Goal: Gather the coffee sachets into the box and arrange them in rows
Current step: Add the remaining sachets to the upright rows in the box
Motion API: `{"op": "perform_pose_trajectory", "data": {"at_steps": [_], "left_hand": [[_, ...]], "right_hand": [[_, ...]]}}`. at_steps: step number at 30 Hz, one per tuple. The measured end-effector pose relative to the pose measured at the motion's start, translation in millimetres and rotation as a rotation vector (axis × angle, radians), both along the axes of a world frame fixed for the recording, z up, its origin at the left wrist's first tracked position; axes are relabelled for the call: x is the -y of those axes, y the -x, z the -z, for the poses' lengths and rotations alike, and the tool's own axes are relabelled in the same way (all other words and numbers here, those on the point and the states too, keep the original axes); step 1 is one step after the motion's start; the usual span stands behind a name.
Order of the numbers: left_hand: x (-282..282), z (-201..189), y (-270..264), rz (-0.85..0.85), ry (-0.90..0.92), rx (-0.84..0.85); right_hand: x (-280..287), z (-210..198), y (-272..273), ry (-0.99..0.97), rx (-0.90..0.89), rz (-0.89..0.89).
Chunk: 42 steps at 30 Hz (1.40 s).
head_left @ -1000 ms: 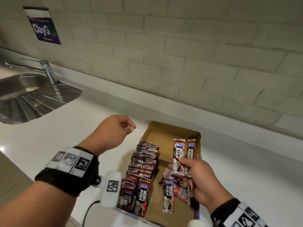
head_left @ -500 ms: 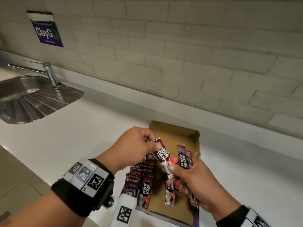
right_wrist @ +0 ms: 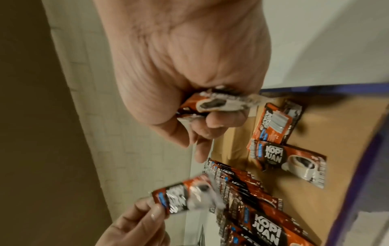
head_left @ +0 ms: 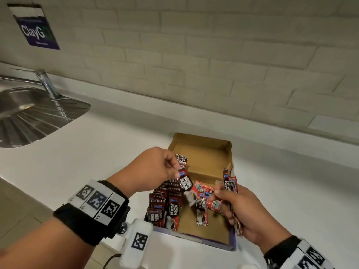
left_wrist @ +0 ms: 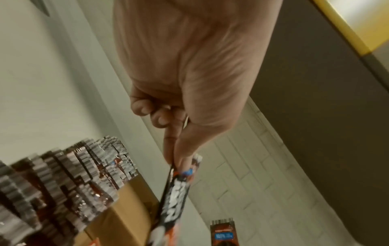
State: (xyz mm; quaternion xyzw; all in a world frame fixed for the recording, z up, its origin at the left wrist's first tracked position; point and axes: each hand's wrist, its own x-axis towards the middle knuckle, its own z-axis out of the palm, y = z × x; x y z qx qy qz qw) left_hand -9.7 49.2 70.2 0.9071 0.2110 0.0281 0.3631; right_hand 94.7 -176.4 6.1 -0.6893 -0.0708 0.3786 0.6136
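Pinching one sachet (head_left: 184,183) in my left hand (head_left: 155,169), several sachets (head_left: 230,183) gripped in my right hand (head_left: 246,212), above the box's (head_left: 202,140) bare far half.

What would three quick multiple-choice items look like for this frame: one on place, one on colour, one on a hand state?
1. Where does the standing row of sachets sit in the box?
A. along its left side
B. along its far wall
C. outside it, on the counter

2. What colour is the box's inside?
A. white
B. brown cardboard
C. green

3. What is the left hand doing?
A. lying flat on the counter
B. pinching a single sachet
C. gripping the tap

Key: 1 A, the head view shows the row packed against the left wall. 2 B, bare brown floor and walls show. 3 B, the left wrist view shows thumb and finger closed on one sachet's top, while the right hand holds several.
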Motion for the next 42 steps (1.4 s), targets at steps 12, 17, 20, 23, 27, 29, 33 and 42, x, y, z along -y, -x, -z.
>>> {"op": "perform_pose_trajectory", "data": {"at_steps": [12, 17, 20, 23, 27, 29, 33, 42], "left_hand": [[6.7, 37.6, -16.3, 0.335, -0.35, -0.401], [4.1, 45.0, -16.8, 0.351, -0.421, -0.387], [2.0, 44.3, -15.0, 0.352, -0.397, -0.385], [-8.7, 31.7, -8.2, 0.232, -0.295, -0.251], [-28.2, 13.8, 15.8, 0.113, -0.263, -0.154], [-32.0, 12.9, 29.6, 0.082, -0.278, -0.157], [-21.3, 21.8, 47.4, 0.07, -0.255, -0.162], [27.5, 18.7, 22.7, 0.077, -0.019, -0.031]], "right_hand": [[14.3, 10.8, 8.4, 0.012, -0.122, -0.071], [16.1, 7.3, 12.9, 0.006, -0.107, -0.077], [16.9, 6.8, 14.2, 0.001, -0.08, -0.085], [17.7, 10.0, 12.8, -0.004, -0.07, -0.1], [18.4, 16.1, 10.3, 0.036, -0.066, -0.095], [16.7, 14.6, 11.7, 0.034, -0.083, -0.1], [11.4, 8.6, 14.3, 0.025, -0.072, -0.152], [-2.3, -3.6, 18.8, 0.051, -0.017, -0.245]]}}
